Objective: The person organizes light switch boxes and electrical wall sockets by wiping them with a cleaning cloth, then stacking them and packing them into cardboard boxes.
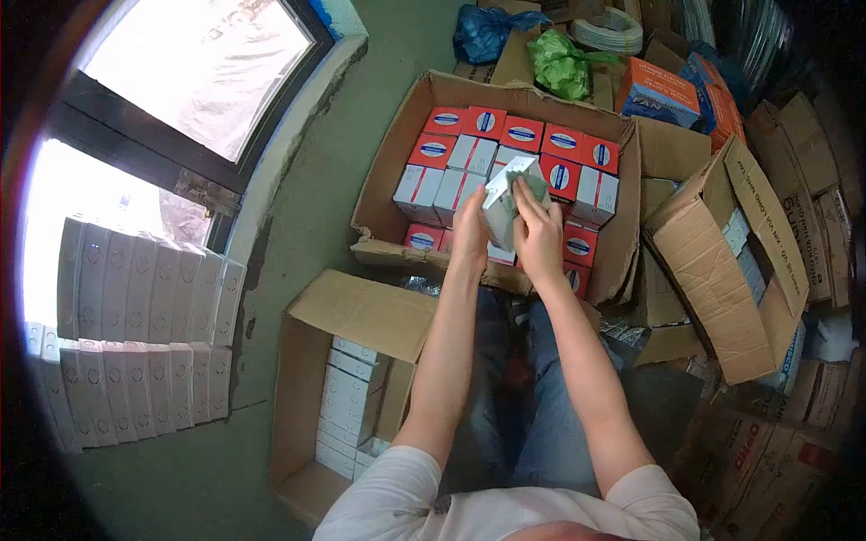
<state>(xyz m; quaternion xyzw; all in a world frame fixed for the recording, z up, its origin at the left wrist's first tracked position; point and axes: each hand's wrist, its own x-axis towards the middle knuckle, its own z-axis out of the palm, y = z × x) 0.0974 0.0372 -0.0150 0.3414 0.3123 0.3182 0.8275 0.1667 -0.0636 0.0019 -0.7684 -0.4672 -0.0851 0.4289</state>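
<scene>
My left hand (469,233) grips the left side of a white box-shaped piece (498,206), which is held tilted above an open carton (368,216). My right hand (539,239) presses a grey-green cloth (538,187) against the piece, its fingers closed over the cloth. Below both hands, the carton holds rows of small red-and-white boxes (521,132) and white boxes with a red stripe (597,194). My hands cover part of these boxes, and the underside of the held piece is hidden.
Stacked white plates (144,293) stand at the left by the window. A smaller carton (298,388) with white pieces sits near my left elbow. To the right leans an open carton (722,279). Green (561,65) and blue plastic bags (492,34) and a cable coil (609,34) lie behind.
</scene>
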